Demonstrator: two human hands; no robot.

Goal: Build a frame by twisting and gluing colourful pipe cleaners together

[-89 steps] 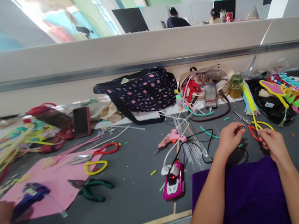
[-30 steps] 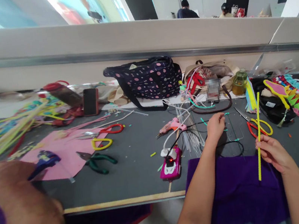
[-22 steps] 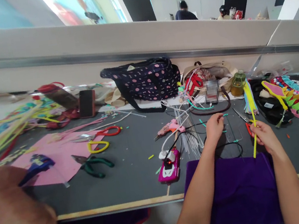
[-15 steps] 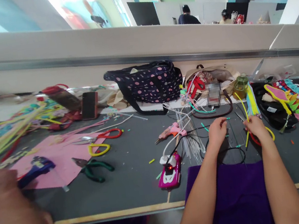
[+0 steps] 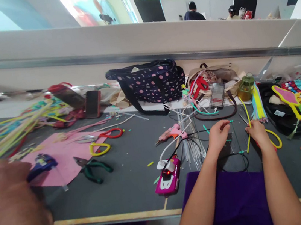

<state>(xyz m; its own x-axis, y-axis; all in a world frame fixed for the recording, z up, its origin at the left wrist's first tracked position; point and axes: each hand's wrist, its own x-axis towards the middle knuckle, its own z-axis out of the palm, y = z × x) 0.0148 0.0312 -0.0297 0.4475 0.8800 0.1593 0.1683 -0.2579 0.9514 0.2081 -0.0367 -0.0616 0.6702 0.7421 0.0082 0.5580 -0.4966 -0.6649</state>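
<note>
**A:** While the right hand (image 5: 257, 134) rests on the dark grey desk (image 5: 122, 187), what does it grip?

**B:** It closes on a thin yellow fuzzy stick (image 5: 248, 143). The pinch is low on the stick, so I think the long part rises free and bends toward the far side, above the scissors with red and yellow handles (image 5: 280, 140).

**A:** And the left hand (image 5: 219, 134)?

**B:** Its fingers are curled, just beside the right one. Whether they pinch something, I cannot tell.

**A:** Why is the purple felt cloth (image 5: 232, 198) so near?

**B:** It hangs over the desk edge under both forearms, probably to stay in reach.
</note>
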